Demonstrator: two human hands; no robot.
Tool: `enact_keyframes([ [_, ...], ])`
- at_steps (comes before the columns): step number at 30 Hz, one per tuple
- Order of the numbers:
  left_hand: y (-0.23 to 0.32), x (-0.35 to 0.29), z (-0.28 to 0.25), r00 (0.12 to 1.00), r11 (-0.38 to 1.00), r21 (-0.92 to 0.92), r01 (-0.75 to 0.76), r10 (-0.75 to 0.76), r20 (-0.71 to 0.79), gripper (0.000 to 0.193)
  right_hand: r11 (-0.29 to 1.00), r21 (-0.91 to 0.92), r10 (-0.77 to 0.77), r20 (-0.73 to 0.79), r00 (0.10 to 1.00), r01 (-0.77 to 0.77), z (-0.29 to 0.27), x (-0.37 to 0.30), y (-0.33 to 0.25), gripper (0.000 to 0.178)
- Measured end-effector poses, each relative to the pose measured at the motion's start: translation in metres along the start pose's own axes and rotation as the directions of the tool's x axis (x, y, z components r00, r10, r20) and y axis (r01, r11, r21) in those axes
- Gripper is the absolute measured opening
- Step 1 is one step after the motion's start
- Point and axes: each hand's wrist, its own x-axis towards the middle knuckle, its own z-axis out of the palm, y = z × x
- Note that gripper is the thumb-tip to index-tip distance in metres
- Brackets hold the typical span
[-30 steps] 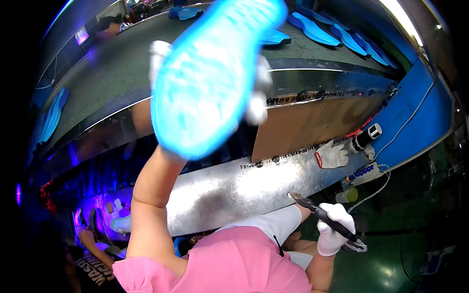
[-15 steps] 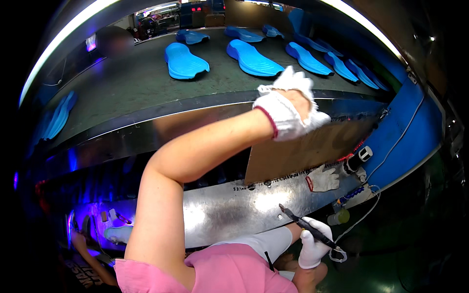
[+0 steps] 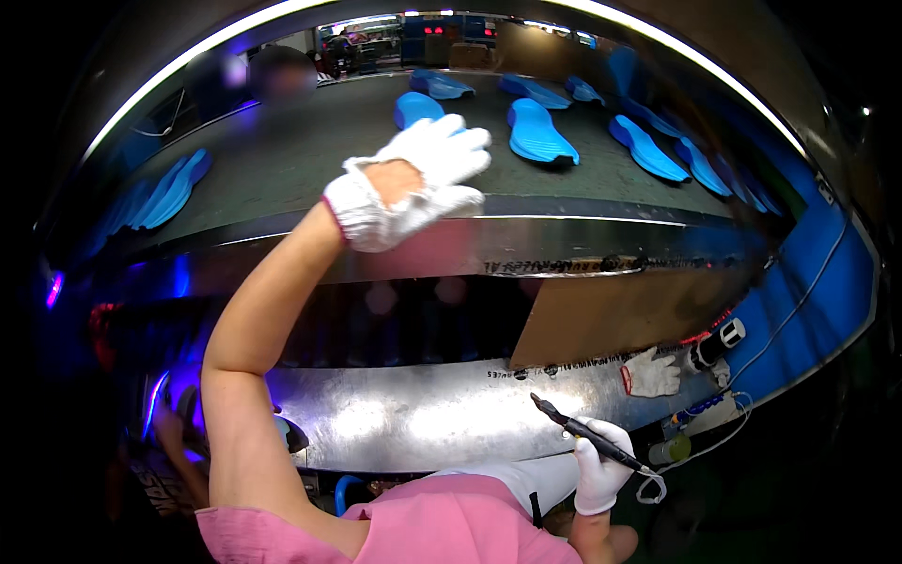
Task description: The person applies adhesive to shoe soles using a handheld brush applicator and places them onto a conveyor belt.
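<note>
Over the near edge of the dark green belt, my left hand [image 3: 404, 183] is stretched out in a white glove, fingers extended, with bare skin showing through a gap at its back. Just beyond it lies a blue shoe sole [image 3: 416, 106], partly covered by the fingers; whether they touch cannot be seen. Low at the right, my right hand [image 3: 601, 465], also in a white glove, is closed around a black pen-shaped tool [image 3: 592, 436]. The tool has a brownish tip pointing up-left and a pale cord at its rear. Another blue sole [image 3: 542, 133] lies right of my left hand.
More blue soles [image 3: 648, 148] lie along the belt [image 3: 310, 141], with a cluster [image 3: 174, 193] at far left. A metal shelf [image 3: 395, 414] runs below, bearing a spare glove [image 3: 650, 374] near a cardboard sheet [image 3: 601, 315]. A person's arm [image 3: 174, 442] shows at lower left.
My left hand has moved left, from above the cardboard to the sole at the belt's edge. My view has shifted, so the soles appear displaced. The right hand keeps the tool.
</note>
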Motion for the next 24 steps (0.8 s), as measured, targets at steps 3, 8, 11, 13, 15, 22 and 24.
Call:
enact_keyframes([
  [3, 0.003, 0.009, 0.029, 1.0, 1.0, 0.015, 0.017, -0.017, 0.01, 0.049, 0.999, 0.004, 0.035, 0.024, 0.999, -0.036, 0.006, -0.002, -0.001, 0.028],
  [8, 0.002, -0.01, -0.012, 0.999, 1.0, 0.017, 0.008, -0.009, 0.042, 0.03, 0.994, -0.1, -0.043, -0.047, 0.998, 0.038, 0.007, -0.004, -0.009, 0.031],
  [11, -0.033, -0.054, -0.016, 0.858, 0.991, 0.072, 0.113, -0.06, -0.51, 0.025, 0.997, -0.073, -0.007, -0.056, 0.998, 0.003, 0.0, -0.004, -0.003, 0.032],
  [13, -0.059, -0.089, -0.033, 0.791, 0.875, 0.044, 0.482, -0.414, -0.451, 0.024, 0.996, -0.062, 0.063, -0.019, 0.998, -0.064, -0.006, -0.004, 0.005, 0.032],
  [15, -0.093, -0.142, -0.044, 0.615, 0.455, 0.429, 0.78, -0.684, -0.392, 0.037, 0.994, -0.067, 0.085, 0.0, 0.996, -0.085, -0.007, -0.004, 0.009, 0.03],
  [22, -0.203, -0.313, -0.1, -0.078, -0.142, 0.675, 0.724, -0.989, -0.124, 0.024, 0.998, 0.002, 0.065, 0.032, 0.997, -0.066, 0.003, -0.008, 0.001, 0.024],
  [24, -0.189, -0.305, -0.099, 0.165, -0.059, 0.687, 0.724, -0.953, -0.255, 0.021, 0.993, -0.017, 0.118, 0.008, 0.993, -0.118, 0.002, -0.008, 0.004, 0.027],
])
